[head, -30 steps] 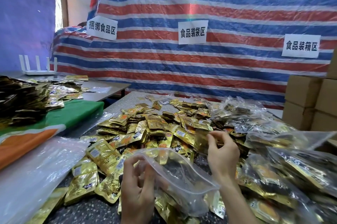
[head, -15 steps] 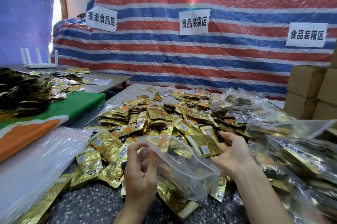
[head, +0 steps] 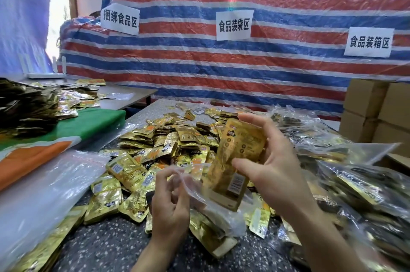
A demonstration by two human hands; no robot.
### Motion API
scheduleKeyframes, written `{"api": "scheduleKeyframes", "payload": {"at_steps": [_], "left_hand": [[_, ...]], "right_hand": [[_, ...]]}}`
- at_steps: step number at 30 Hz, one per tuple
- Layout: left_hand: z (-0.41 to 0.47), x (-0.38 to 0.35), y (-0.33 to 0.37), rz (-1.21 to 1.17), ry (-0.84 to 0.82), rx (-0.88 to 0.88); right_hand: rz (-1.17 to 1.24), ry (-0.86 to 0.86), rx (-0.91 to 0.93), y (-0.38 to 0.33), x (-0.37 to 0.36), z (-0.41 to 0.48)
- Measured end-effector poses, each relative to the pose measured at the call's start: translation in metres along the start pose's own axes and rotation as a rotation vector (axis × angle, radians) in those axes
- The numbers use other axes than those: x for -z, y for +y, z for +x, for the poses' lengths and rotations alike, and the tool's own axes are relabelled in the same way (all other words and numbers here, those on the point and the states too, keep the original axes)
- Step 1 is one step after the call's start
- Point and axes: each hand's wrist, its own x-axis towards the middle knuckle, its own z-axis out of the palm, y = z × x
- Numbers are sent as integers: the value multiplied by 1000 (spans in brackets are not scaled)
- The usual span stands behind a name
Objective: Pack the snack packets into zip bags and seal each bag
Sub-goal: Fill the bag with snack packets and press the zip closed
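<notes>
Several gold foil snack packets (head: 238, 154) now stand on end in my right hand (head: 275, 167), gripped as a small stack between thumb and fingers, though I cannot tell how many. That is the change: 1 second ago this hand was picking at the loose heap of gold packets (head: 164, 141) on the dark speckled worktop (head: 106, 247), then it held the gathered stack low and flat beside the bag, and now it has lifted and tipped the stack so the barcode end points down. That lower end sits right at the mouth of the clear plastic zip bag (head: 219, 216), and seems to be just inside it, though the film is too blurred to be sure. My left hand (head: 168, 203) has kept its place throughout, pinching the near rim of the bag with curled fingers to hold the mouth open above the worktop. I judge this to mean the gathering is over and the loading has begun; the stack still has to slide fully in, and the zip is not yet pressed shut. The filled clear bags (head: 346, 178) are piled to my right, and the stack of empty clear bags (head: 42, 185) lies to my left, so plenty of rounds remain.
</notes>
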Motion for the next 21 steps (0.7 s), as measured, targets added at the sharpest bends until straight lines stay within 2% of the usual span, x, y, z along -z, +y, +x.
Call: {"api": "scheduleKeyframes", "payload": {"at_steps": [3,8,11,18,21], "left_hand": [[1,0,1,1,-29,-29],[0,3,-2,-38,-32,-18],[0,2,-1,-43,-41,-16],[2,-2,6,-62,-71,-90],[4,-3,4,-21,-56,-125]], "right_hand": [[-69,-70,73,0,2,-2],[87,18,130,-5,10,1],[33,-35,147,-3,8,1],[-198,-209,21,13,2,-2],[-148,-268,-77,14,7,-1]]}}
